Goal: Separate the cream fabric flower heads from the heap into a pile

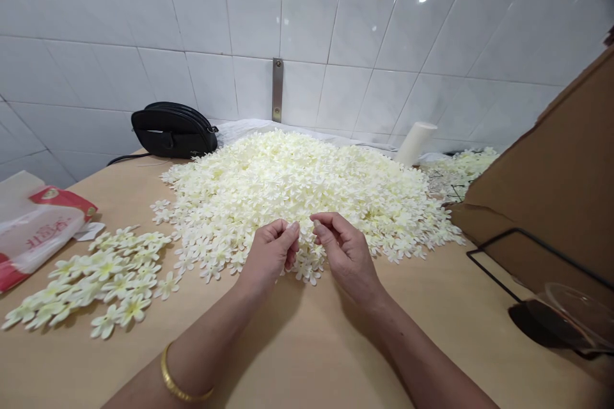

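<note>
Head view: a person's two bare hands met over the near edge of a large heap of cream-white fabric flower blossoms (297, 185) on a tan wooden worktop (307, 345).
Left hand (271, 249): fingers curled, thumb pinched against the fingertips; a thin gold bangle (180, 383) sat on that forearm.
Right hand (343, 249): pinched the same way, its fingertips just beside the left's.
Between the fingertips: too small to tell whether a blossom was gripped.
Sorted lot: a thin, flat scatter of the same cream blossoms (96, 275) lay well apart to the left of the heap.
Step in hand: judged to be working single blossoms loose at the heap's front edge.
Next move calls for: a light fingertip grip that takes one blossom without dragging its neighbours along.
Around: a black zipped pouch (173, 130) by the tiled wall, a red-and-white plastic packet (33, 230) at far left, a brown cardboard box (551, 192) on the right.
</note>
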Motion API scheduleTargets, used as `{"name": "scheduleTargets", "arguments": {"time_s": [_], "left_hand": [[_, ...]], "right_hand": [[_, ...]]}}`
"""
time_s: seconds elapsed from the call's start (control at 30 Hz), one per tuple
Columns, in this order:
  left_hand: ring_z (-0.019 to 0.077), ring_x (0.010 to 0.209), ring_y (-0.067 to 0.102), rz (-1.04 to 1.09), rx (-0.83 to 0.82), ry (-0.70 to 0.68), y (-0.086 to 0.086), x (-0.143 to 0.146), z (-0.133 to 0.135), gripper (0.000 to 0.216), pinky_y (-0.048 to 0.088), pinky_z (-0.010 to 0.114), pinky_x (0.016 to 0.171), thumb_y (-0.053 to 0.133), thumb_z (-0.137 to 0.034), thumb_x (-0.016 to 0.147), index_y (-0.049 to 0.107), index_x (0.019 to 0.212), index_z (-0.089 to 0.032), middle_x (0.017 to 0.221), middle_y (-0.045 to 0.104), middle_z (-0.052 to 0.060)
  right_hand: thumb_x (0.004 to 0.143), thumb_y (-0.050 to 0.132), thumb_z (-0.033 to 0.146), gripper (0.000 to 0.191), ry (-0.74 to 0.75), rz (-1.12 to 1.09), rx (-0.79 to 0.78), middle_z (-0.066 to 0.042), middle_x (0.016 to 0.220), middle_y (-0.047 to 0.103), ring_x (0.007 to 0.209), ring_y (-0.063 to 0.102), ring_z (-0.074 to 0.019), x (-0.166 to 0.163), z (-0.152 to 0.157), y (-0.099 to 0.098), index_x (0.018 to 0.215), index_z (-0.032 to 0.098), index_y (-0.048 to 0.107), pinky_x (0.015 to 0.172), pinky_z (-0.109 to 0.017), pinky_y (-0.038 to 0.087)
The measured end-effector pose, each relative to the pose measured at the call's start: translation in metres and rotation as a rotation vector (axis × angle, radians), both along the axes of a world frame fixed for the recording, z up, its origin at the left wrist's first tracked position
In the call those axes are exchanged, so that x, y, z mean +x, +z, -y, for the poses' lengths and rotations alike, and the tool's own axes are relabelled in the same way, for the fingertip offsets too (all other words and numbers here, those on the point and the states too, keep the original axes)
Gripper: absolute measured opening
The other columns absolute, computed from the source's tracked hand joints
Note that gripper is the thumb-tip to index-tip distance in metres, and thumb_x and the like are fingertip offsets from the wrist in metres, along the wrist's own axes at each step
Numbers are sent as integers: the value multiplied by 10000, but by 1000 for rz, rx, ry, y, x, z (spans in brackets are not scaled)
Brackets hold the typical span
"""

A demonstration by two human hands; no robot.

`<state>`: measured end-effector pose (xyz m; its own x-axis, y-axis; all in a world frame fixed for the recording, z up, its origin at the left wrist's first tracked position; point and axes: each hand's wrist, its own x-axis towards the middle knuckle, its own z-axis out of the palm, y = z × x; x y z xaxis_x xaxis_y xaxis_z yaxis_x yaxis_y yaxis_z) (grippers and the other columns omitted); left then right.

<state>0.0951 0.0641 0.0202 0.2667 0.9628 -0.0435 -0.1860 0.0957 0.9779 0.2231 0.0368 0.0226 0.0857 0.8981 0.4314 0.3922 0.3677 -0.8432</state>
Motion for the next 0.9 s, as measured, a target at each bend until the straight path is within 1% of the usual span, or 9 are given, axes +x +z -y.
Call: {"name": "scheduleTargets", "arguments": {"time_s": [0.13, 0.23, 0.33, 0.47, 0.57, 0.67, 0.77, 0.83, 0.9], "left_hand": [[42, 354, 367, 46, -59, -3, 2, 0, 0, 349, 256, 179, 369, 619, -412, 658, 430, 516, -155, 443, 442, -54], [37, 343, 359, 55, -120, -18, 3, -1, 0, 356, 245, 178, 362, 635, -416, 640, 426, 517, -155, 441, 439, -59], [34, 333, 345, 55, -151, -54, 4, -1, 0, 370, 227, 177, 353, 637, -420, 639, 414, 506, -156, 432, 433, -59], [33, 334, 335, 49, -165, -80, 4, -2, -1, 367, 211, 172, 344, 642, -411, 639, 417, 506, -154, 430, 430, -55], [33, 343, 333, 47, -174, -11, 5, -6, -6, 345, 204, 168, 351, 636, -399, 645, 421, 526, -156, 448, 445, -49], [38, 362, 332, 17, -130, 113, 7, -13, -11, 302, 221, 171, 373, 601, -369, 672, 433, 536, -158, 459, 450, -44], [43, 382, 316, -103, -18, 209, 8, -16, -13, 284, 227, 180, 392, 583, -337, 675, 439, 510, -156, 455, 427, -44], [46, 385, 286, -216, 57, 228, 8, -17, -14, 286, 205, 183, 391, 580, -335, 673, 439, 499, -157, 434, 383, -54], [50, 391, 260, -316, 126, 236, 6, -16, -13, 295, 197, 186, 394, 564, -343, 685, 432, 495, -159, 422, 337, -62]], "right_hand": [[771, 507, 217, 177, 44, 86, 61, -24, 777, 537, 720, 512, -144, 0, 2, 3, 940, 190, 555, 692, -275, 411], [760, 493, 173, 180, 29, 160, 87, -29, 795, 539, 721, 512, -146, 1, 1, 2, 926, 197, 556, 681, -276, 405], [777, 459, 161, 132, 15, 190, 94, -30, 778, 545, 722, 512, -148, 1, 0, 0, 834, 193, 573, 664, -267, 395], [793, 450, 173, 149, -28, 200, 60, -9, 677, 526, 656, 490, -138, 0, -1, -2, 697, 185, 564, 630, -255, 372], [790, 467, 195, 130, -99, 150, 47, 1, 653, 516, 626, 475, -135, 1, -2, -3, 678, 187, 534, 598, -253, 358], [801, 449, 203, 129, -192, 147, 89, -2, 668, 519, 635, 476, -139, 4, -5, -7, 699, 188, 527, 596, -258, 355], [804, 427, 156, 145, -238, 316, 158, -23, 720, 538, 693, 483, -152, 4, -10, -13, 747, 179, 559, 660, -281, 357], [789, 430, 115, 170, -243, 527, 186, -41, 735, 538, 730, 471, -169, 3, -13, -17, 763, 173, 588, 698, -307, 340], [769, 444, 92, 186, -246, 721, 200, -54, 735, 526, 745, 449, -183, 1, -16, -21, 787, 169, 612, 700, -322, 324]]}}
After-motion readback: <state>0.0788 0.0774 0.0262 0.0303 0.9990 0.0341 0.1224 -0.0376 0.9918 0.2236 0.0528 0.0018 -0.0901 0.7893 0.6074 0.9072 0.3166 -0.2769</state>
